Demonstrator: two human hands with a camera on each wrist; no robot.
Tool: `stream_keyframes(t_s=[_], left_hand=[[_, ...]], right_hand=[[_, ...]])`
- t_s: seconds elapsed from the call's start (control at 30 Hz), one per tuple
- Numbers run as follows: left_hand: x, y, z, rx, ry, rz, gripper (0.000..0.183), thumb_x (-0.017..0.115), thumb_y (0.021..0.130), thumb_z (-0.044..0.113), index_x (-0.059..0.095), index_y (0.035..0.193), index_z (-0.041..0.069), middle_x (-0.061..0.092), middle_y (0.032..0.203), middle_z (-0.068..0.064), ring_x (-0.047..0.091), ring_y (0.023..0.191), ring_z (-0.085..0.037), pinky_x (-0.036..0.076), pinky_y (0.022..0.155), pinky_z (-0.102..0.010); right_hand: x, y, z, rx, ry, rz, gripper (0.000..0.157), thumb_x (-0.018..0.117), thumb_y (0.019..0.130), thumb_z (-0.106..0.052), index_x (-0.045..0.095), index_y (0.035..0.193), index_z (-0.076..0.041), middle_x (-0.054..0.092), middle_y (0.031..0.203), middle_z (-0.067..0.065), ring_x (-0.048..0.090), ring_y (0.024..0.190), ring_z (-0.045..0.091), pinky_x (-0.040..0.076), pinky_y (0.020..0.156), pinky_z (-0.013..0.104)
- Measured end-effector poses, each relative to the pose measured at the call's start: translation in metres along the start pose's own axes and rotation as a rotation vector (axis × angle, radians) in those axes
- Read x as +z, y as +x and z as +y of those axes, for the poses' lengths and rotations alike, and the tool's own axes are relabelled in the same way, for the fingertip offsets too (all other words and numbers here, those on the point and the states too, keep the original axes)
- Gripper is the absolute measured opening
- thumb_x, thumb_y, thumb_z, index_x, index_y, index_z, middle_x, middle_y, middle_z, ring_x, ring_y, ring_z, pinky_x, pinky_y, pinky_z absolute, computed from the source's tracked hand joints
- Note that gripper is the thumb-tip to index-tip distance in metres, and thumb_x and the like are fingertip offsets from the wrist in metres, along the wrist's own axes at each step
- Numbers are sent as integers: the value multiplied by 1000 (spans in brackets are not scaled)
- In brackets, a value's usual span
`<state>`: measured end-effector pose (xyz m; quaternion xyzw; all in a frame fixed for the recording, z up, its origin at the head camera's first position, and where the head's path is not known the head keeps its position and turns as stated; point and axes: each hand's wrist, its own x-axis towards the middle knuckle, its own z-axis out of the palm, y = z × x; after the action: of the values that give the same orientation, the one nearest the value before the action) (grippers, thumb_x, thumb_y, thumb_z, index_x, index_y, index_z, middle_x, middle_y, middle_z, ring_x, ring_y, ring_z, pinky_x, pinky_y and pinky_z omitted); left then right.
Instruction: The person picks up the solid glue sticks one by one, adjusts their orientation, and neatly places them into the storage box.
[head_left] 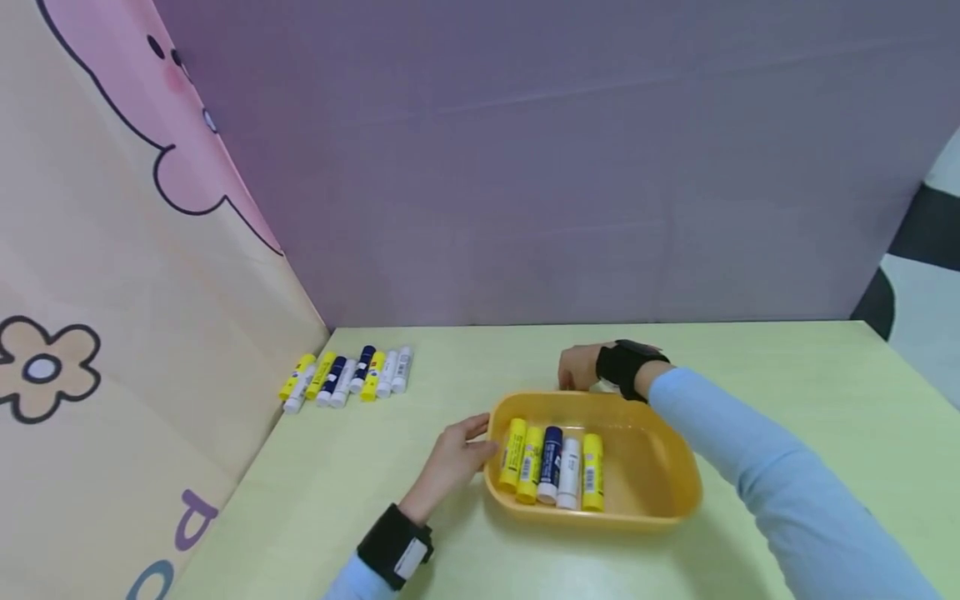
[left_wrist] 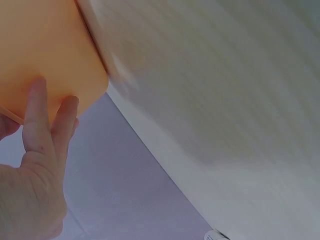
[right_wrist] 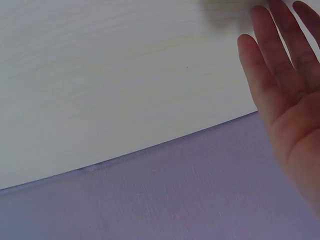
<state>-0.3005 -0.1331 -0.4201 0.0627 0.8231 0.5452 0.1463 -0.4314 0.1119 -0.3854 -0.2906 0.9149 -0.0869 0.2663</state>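
Observation:
A yellow plastic basket sits on the table, with several glue sticks side by side in its left half: yellow ones such as this glue stick, a dark blue glue stick and a white glue stick. My left hand holds the basket's left end. In the left wrist view its fingers lie along the outer wall, with the thumb by the rim. Just beyond the far rim is my right hand. The right wrist view shows its fingers spread and nearly straight, nothing in the palm.
Several more yellow, white and dark blue glue sticks lie in a row at the table's far left corner. A printed cloth wall borders the left side. A purple-grey panel stands along the back edge of the table.

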Motion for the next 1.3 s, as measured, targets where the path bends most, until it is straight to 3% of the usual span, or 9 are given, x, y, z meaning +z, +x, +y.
stream_keyframes(t_s=[0.27, 0.57, 0.73, 0.93, 1.1, 1.3], left_hand=[[1, 0, 1, -16, -7, 3, 48, 52, 91, 14, 40, 136, 4, 45, 136, -19, 58, 109, -26, 53, 80, -33], [0, 0, 1, -11, -7, -5, 47, 53, 91, 13, 41, 136, 4, 45, 136, -19, 58, 108, -26, 52, 80, -33], [-1, 1, 0, -1, -3, -5, 48, 53, 91, 13, 41, 136, 4, 46, 135, -20, 58, 108, -25, 52, 80, -33], [0, 1, 1, -6, -1, -5, 48, 53, 90, 14, 41, 136, 4, 45, 136, -20, 58, 109, -26, 52, 80, -33], [0, 1, 2, -2, 6, -8, 48, 53, 91, 15, 41, 136, 4, 45, 136, -19, 58, 108, -26, 52, 80, -34], [0, 0, 1, -2, 12, 0, 48, 53, 90, 15, 41, 136, 4, 45, 136, -20, 59, 107, -25, 53, 80, -33]], right_hand=[[1, 2, -2, 28, 18, -14, 19, 61, 85, -8, 73, 85, -23, 68, 82, -6, 61, 76, 11, 53, 76, 35], [9, 6, 0, 13, 37, 45, 21, 63, 83, -3, 73, 76, -20, 68, 75, -3, 60, 65, 14, 52, 63, 30], [9, 9, 1, 0, -18, 73, 21, 60, 85, -3, 73, 77, -18, 68, 75, -2, 59, 65, 13, 50, 62, 28], [3, 8, -3, -14, 3, 85, 13, 66, 82, -8, 73, 77, -18, 67, 72, -4, 58, 63, 12, 51, 60, 27], [-6, 6, 0, -45, -77, 150, 5, 68, 79, -10, 72, 80, -13, 67, 77, -1, 55, 64, 12, 50, 61, 27], [-15, -1, 5, 24, -92, 187, 15, 74, 73, -12, 71, 87, -9, 68, 84, 2, 57, 72, 15, 51, 70, 31]])
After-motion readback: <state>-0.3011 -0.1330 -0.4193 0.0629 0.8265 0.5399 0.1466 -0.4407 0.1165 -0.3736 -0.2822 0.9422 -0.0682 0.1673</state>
